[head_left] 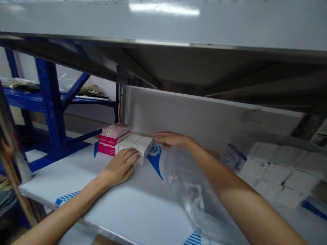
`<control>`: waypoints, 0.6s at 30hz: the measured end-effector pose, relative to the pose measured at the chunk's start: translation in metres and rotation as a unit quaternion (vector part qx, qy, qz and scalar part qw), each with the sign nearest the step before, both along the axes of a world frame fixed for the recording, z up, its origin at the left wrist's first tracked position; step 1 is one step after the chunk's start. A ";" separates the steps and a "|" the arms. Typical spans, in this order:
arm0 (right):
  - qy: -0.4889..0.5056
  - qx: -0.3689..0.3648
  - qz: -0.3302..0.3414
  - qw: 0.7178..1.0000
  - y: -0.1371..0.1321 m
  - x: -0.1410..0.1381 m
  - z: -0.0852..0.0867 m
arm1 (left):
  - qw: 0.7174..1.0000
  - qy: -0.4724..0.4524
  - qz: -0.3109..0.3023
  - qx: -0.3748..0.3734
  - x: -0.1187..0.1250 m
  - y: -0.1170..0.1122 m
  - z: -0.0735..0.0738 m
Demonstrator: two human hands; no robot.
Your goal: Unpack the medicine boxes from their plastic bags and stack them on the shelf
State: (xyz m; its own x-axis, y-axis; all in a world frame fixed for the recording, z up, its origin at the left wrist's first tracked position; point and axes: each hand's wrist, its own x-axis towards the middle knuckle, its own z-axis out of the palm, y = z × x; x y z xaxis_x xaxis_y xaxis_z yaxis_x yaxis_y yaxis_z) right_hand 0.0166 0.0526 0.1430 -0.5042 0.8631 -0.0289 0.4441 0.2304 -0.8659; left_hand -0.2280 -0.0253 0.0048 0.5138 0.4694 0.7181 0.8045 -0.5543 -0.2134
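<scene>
A row of small white boxes (136, 143) lies on the white shelf board (133, 207), pushed against a stack of pink boxes (113, 137) at the back left. My left hand (119, 167) rests flat on the board with its fingertips against the near end of the white row. My right hand (170, 139) reaches in from the right, fingers stretched out, touching the far end of the same row by the white back panel (204, 119). Neither hand grips anything.
A clear plastic bag (189, 190) lies crumpled under my right forearm. More white boxes in plastic wrap (278, 173) sit at the right. The upper shelf's underside (204, 68) hangs low overhead. Blue metal racking (51, 105) stands at the left.
</scene>
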 end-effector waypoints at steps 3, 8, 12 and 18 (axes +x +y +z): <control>-0.039 0.058 0.187 0.980 -0.042 0.058 0.024 | 0.995 0.026 -0.085 -0.045 0.025 -0.017 0.010; -0.131 0.138 0.261 0.946 -0.102 0.139 0.005 | 0.954 0.012 -0.200 -0.221 0.090 -0.039 0.024; -0.106 0.192 0.171 0.961 -0.106 0.163 -0.033 | 0.900 -0.010 -0.277 -0.336 0.137 -0.037 0.029; 0.148 0.152 -0.032 0.977 -0.078 0.175 -0.055 | 0.859 -0.130 -0.305 -0.390 0.179 -0.013 0.045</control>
